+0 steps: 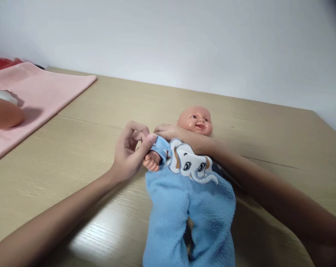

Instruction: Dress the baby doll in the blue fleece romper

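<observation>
A baby doll lies on its back on the wooden table, head toward the wall. It wears a light blue fleece suit with a white elephant patch on the chest. My left hand pinches the cuff of the blue sleeve, and the doll's small hand sticks out just below it. My right hand reaches across the doll's chest and rests at its shoulder by the same sleeve; its fingers are mostly hidden.
A pink cloth covers the table's far left, with a rounded tan object and a small white thing on it. Something red sits behind the cloth. A white wall runs along the table's back edge.
</observation>
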Demonstrator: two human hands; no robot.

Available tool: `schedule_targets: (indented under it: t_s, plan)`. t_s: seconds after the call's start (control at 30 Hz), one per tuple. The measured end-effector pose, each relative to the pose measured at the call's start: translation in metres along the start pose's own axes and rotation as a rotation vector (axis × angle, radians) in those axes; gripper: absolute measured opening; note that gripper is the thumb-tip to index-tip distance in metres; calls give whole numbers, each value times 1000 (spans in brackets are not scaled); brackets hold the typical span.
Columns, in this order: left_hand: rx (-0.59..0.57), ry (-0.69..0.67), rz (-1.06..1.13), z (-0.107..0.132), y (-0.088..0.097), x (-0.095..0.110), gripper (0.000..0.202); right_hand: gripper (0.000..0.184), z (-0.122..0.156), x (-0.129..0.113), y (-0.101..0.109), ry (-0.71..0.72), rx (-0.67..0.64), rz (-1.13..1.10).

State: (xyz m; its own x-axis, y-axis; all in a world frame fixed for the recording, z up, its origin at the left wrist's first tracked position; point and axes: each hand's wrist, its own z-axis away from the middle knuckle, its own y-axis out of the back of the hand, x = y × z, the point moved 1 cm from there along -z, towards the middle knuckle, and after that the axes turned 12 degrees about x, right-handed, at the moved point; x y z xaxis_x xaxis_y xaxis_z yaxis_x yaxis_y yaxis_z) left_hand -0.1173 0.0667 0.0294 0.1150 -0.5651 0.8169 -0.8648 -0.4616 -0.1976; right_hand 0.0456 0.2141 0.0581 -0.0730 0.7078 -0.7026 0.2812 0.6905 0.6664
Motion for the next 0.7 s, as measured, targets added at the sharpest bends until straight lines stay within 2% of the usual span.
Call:
schedule_targets:
  t_s: [0.07, 0.13, 0.23, 0.37, 0.43, 0.5, 0.53, 0.6, 0.7]
  plan:
    - [-5, 186, 5, -7, 0, -5, 29, 11, -1, 1, 0, 12, 29, -41]
    - [13, 317, 45, -10, 1, -15, 37, 14, 1, 2, 2, -15, 57, -82]
    - [-8, 422, 102, -10, 2, -32, 41, 18, 3, 4, 6, -138, 54, -191]
    - [-24, 579, 153, -6, 0, -43, 51, 28, 1, 1, 13, -266, -25, -356]
    - [-32, 642, 169, -5, -1, -43, 52, 35, 0, -6, 15, -389, -52, -502]
    - [-55, 695, 185, -5, -1, -42, 51, 36, -1, -15, 14, -541, -27, -520]
    - [-67, 728, 195, -6, -1, -42, 51, 35, -1, -20, 13, -601, 12, -429]
    - [-90, 783, 210, -9, -1, -44, 55, 32, 0, -32, 8, -675, 118, -87]
    - [-138, 839, 221, -16, -6, -51, 58, 32, -1, -52, -2, -627, 289, 537]
